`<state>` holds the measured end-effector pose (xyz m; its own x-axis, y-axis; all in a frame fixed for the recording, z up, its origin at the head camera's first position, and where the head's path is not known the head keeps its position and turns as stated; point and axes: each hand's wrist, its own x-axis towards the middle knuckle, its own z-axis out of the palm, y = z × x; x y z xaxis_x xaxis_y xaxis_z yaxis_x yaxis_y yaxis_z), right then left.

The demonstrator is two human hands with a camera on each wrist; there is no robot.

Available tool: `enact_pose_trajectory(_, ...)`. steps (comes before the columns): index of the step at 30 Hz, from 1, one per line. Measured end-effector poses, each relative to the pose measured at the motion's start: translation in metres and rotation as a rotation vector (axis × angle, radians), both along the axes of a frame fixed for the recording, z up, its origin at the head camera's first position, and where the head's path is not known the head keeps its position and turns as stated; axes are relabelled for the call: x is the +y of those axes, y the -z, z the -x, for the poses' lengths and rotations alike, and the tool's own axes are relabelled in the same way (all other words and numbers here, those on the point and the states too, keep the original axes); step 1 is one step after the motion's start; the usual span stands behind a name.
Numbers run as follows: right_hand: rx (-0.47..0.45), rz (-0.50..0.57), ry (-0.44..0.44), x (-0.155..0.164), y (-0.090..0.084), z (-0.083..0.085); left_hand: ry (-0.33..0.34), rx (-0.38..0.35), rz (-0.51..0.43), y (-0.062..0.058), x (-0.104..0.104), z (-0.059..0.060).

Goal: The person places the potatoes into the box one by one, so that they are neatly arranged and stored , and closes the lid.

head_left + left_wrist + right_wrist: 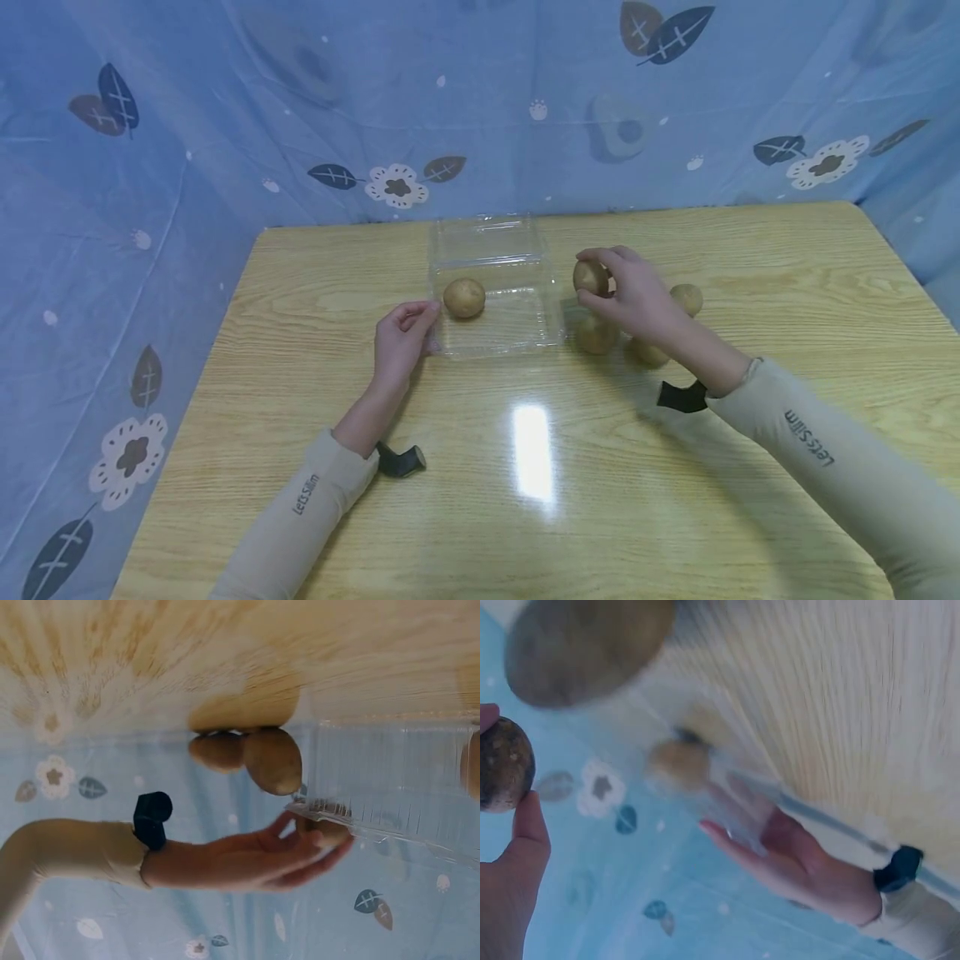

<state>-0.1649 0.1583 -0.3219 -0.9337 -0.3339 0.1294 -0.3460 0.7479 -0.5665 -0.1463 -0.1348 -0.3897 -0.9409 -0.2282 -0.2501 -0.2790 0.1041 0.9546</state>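
Potato [590, 277] pinched in the right hand [637, 300] — just right of the clear tray [525, 333]; left hand [401, 342], fingers relaxed, touches the tray's left edge.

Clear plastic clamshell box [495, 287] sits at the counter's [525, 500] middle, toward twelve o'clock, one round brown potato [464, 297] in it at its nine o'clock side. Left grip [402, 337] touches the box's eight o'clock corner. At three o'clock of the box, right grip [633, 296] holds a second potato [590, 277] above three loose potatoes [597, 335] on the counter.
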Motion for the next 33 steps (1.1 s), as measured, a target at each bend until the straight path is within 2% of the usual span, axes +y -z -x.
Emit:
enact_pose_trajectory(7, -0.032, 0.072, -0.079, -0.034, 0.0, 0.003, -0.058, 0.014, 0.006, 0.0, 0.001, 0.0)
enact_pose_trajectory(16, -0.045, 0.085, -0.152, -0.07, 0.016, 0.014, -0.086, -0.01, -0.015, 0.0, 0.001, 0.0)
enact_pose_trajectory(25, -0.096, -0.01, -0.109, -0.094, 0.032, 0.026, -0.089, 0.022, -0.026, 0.002, 0.0, -0.001)
enact_pose_trajectory(33, -0.122, -0.002, -0.107, -0.103, 0.038, 0.026, -0.073, 0.039, 0.008, 0.002, 0.0, 0.001)
